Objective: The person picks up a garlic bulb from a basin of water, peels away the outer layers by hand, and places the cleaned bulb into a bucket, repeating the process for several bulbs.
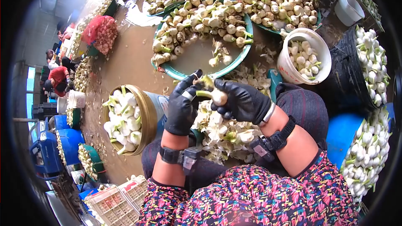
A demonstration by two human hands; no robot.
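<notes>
My right hand [243,100], in a black glove, grips a white bulb with a green stem [215,95]. My left hand [182,108], also in a black glove, pinches the stem end of that same bulb, with a small blade-like tool against its fingers. Both hands are over a heap of white peelings [224,136] lying in my lap. Just beyond the hands stands a green basin [197,72] partly filled with unpeeled bulbs.
A gold-rimmed bucket [147,119] of peeled bulbs stands at my left. A white bucket [289,65] with bulbs is at the right, next to a dark basket [349,73] and a blue tub [341,132]. More basins fill the far floor. Other people sit at far left [58,77].
</notes>
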